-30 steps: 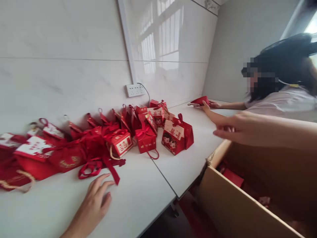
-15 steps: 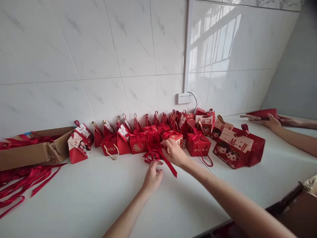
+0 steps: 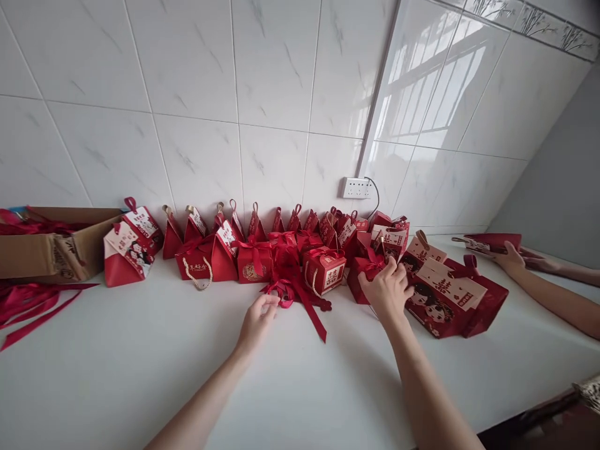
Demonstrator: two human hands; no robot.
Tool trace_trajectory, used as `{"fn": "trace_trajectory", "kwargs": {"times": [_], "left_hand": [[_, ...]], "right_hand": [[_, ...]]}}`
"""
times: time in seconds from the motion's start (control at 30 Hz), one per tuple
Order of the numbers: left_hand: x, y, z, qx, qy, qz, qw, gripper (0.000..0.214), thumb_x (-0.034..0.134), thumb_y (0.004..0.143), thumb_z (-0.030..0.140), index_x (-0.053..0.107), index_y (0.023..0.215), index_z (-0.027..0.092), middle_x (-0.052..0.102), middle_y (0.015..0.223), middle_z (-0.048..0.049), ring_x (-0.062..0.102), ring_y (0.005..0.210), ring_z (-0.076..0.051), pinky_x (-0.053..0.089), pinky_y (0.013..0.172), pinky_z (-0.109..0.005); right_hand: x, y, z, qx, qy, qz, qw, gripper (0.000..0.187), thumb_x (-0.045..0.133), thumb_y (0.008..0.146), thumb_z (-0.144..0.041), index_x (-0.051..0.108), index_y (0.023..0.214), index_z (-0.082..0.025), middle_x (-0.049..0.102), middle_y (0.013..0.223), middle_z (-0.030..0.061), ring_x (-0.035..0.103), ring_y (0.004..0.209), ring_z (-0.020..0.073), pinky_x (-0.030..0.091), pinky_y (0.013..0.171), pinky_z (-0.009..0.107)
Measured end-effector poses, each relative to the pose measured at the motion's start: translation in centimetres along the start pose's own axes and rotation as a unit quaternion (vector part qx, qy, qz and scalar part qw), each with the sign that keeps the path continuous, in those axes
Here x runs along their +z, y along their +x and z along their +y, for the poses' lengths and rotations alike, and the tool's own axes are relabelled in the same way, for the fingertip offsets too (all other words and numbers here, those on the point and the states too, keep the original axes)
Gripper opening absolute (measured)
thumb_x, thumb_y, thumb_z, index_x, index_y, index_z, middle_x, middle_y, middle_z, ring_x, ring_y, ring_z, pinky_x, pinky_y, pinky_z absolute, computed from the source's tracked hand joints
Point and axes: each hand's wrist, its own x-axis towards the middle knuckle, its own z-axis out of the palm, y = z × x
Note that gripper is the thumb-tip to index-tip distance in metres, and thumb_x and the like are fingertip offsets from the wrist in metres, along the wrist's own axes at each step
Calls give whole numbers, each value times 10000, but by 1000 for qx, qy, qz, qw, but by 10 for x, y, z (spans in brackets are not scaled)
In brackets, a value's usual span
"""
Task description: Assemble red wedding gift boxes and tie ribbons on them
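Observation:
My left hand (image 3: 260, 319) is at the front of a heap of red ribbon (image 3: 293, 281), its fingers curled in against a ribbon loop. My right hand (image 3: 389, 290) is over a small red gift box (image 3: 359, 284) with a bow on top. Its fingers are spread and partly cover the box. Between my hands stands a red box with a rope handle (image 3: 328, 275) and a gold-framed front panel. A red box with a round gold emblem (image 3: 254, 265) stands left of the heap. A large red gift bag with cartoon figures (image 3: 435, 306) lies right of my right hand.
Several pointed red gift boxes (image 3: 255, 228) line the tiled wall. At the left, a cardboard box (image 3: 28, 256) holds red ribbons, and more ribbons (image 3: 37, 306) lie before it. Another person's hands (image 3: 510, 259) hold a flat red bag (image 3: 492, 242) at the right.
My right hand has left the ribbon heap and moved right, over the small bowed box. My left hand has shifted to the left side of the heap. The view has turned somewhat.

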Motion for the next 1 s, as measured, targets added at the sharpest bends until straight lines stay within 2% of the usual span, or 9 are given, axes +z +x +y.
{"fn": "trace_trajectory", "kwargs": {"times": [0.13,0.23,0.3,0.37,0.47,0.6,0.73,0.83,1.0], "left_hand": [[0,-3,3,3,19,-7,1000,247,509,672,357,643,795,191,694,957,-83,628,941,-268,506,773,-357],[3,-7,3,18,15,-4,1000,255,480,636,293,638,810,195,685,973,-79,620,961,-256,507,744,-335],[3,-6,3,21,-15,12,1000,280,464,622,277,631,826,184,678,974,-86,623,948,-247,509,711,-322],[-1,-1,2,28,-47,33,998,283,468,631,291,628,830,169,677,947,-94,629,918,-240,507,679,-312],[-17,10,3,41,-70,45,996,251,499,658,327,613,798,151,675,829,-83,640,785,-214,498,614,-291],[-48,17,5,56,-56,24,997,220,527,726,368,593,729,158,632,701,-42,619,654,-179,494,565,-276],[-60,11,6,92,-26,2,995,228,674,642,359,631,766,172,644,794,-30,626,796,-201,509,726,-293],[-52,4,9,104,-22,0,994,272,593,725,411,639,849,173,646,849,-42,617,842,-204,497,788,-311],[-33,-9,21,131,-12,-20,991,335,353,868,363,620,807,170,653,871,-62,608,854,-199,481,812,-325]], "right_hand": [[-5,7,6,43,22,-50,998,796,586,707,-437,275,1347,-81,435,1170,245,474,1085,436,444,789,547],[-12,9,4,-47,132,85,986,693,576,694,-429,303,1254,-126,403,1147,205,427,1110,401,404,851,573],[-17,5,-1,-174,247,180,936,606,556,709,-416,292,1198,-175,373,1155,179,391,1148,366,391,898,558],[-21,-7,-10,-296,359,186,865,539,521,737,-415,284,1177,-213,364,1164,161,391,1163,341,404,907,534],[-22,-34,-27,-436,455,7,776,551,515,737,-464,316,1192,-226,400,1161,146,450,1126,327,435,896,510],[-17,-65,-41,-531,380,-311,691,673,627,699,-376,334,1278,-198,442,1211,150,490,1128,294,477,901,437],[-12,-72,-41,-486,343,-367,715,571,600,757,-263,369,1274,-187,475,1207,147,510,1110,265,469,913,429],[-11,-70,-38,-441,388,-366,722,421,520,852,-371,415,1213,-181,509,1148,143,535,1043,250,464,897,444],[-19,-78,-40,-387,467,-470,641,856,634,705,-646,284,1350,-205,427,1323,166,484,1182,296,427,971,463]]}}
